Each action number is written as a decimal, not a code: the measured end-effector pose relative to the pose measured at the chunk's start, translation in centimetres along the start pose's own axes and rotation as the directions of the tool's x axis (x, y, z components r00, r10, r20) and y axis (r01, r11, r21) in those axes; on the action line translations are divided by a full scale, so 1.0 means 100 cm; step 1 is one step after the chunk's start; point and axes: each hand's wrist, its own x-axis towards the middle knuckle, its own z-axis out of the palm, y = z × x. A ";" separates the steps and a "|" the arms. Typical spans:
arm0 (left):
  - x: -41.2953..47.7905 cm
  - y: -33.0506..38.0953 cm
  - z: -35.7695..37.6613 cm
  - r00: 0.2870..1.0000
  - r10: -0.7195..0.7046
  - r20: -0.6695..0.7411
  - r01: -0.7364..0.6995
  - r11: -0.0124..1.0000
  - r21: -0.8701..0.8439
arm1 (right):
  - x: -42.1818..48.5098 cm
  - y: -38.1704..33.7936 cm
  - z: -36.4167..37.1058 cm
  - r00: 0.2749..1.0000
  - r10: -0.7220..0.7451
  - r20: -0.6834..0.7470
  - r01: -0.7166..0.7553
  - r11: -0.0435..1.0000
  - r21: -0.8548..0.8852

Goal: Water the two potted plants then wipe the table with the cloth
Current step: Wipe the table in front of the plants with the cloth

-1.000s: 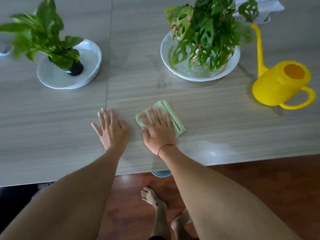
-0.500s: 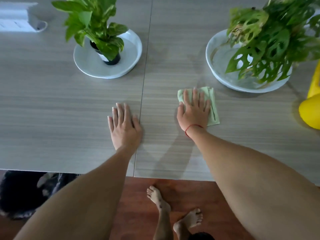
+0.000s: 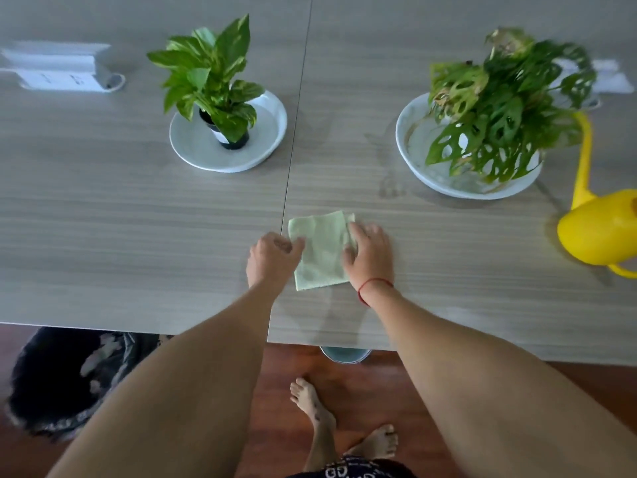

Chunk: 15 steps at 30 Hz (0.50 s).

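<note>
A light green cloth lies flat on the grey wood-grain table, near its front edge at the centre seam. My left hand pinches the cloth's left edge. My right hand holds its right edge, fingers curled over a folded part. A small leafy plant in a black pot stands on a white saucer at the back left. A larger plant with holed leaves sits in a white bowl at the back right. A yellow watering can stands at the right edge.
A white box-shaped object lies at the far left of the table, and another white object sits behind the larger plant. Below the table edge are a red-brown floor, my bare feet and a dark patterned bundle.
My right hand slid the cloth back toward the table's front edge and the seam. My left hand left its flat rest on the table and took hold of the cloth's left edge.
</note>
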 end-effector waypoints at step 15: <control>0.023 -0.064 -0.082 0.961 -0.254 -0.113 0.265 0.960 0.094 | -0.033 -0.124 0.060 0.922 -0.036 0.385 -0.033 0.985 0.172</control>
